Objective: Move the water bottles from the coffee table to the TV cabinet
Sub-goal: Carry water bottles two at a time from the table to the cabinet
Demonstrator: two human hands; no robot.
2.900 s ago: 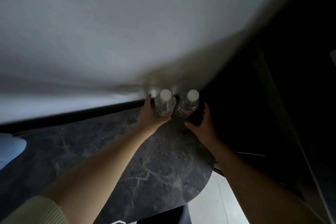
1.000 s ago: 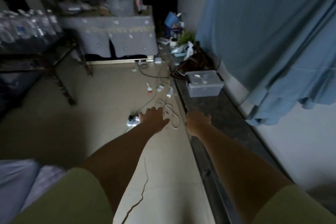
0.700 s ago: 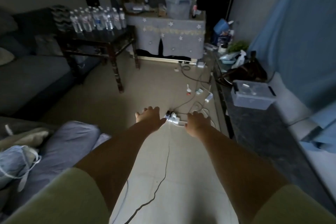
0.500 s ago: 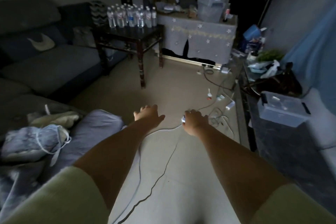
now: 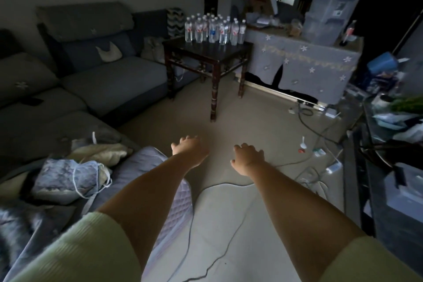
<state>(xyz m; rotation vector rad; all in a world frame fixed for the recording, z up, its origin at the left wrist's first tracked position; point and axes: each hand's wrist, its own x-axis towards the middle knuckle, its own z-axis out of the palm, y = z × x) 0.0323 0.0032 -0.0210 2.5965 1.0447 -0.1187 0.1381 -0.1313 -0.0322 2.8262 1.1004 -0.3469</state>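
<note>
both hands (image 5: 190, 150) (image 5: 247, 158) are reaching forward empty, fingers loosely spread, heading for more bottles.
water bottles (image 5: 214, 30) are standing clustered on the dark coffee table (image 5: 206, 52), well apart from the hands; roughly fifteen are showing, exact count unclear; tv cabinet (image 5: 366, 167) is lying at right edge; judging most of the transfer is remaining.

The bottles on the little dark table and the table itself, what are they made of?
The water bottles look like clear plastic: see-through, with white caps and paper-like labels. The coffee table looks like dark wood with a glossy finish: its legs are turned and its top faintly reflects the bottles, though the dim light leaves that uncertain.
</note>
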